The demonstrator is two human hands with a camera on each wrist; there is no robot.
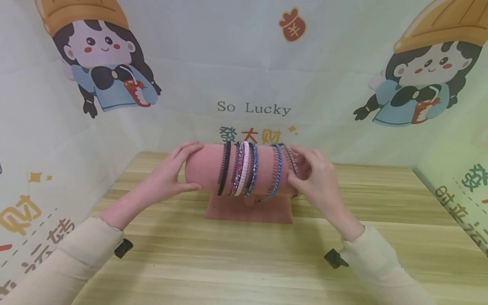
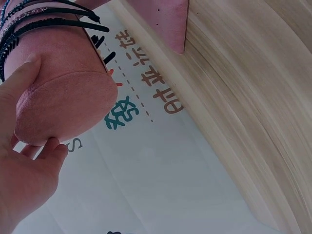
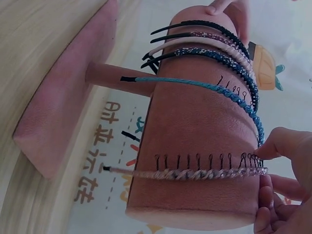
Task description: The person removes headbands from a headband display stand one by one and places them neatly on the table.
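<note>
Braided pale headband (image 3: pixel 195 174) is at the 3 o'clock end of the pink roll (image 1: pixel 264 169), pinched by the right hand (image 1: pixel 322 178), while the left hand (image 1: pixel 167 173) has its fingers curled round the 9 o'clock end. Blue headband (image 3: pixel 239 100) is next door toward 9, then four more headbands (image 1: pixel 246 165); pink base (image 1: pixel 249 212) sits at 6 on the wood tabletop (image 1: pixel 244 262).

Pink velvety cylinder stand (image 1: pixel 203 167), horizontal on post (image 3: pixel 117 78) and flat base (image 1: pixel 248 214). Grey-beige twisted headband (image 3: pixel 204 173) with thin dark comb teeth wraps around the stand near right end, dark tip (image 3: pixel 107 168) jutting below.
</note>
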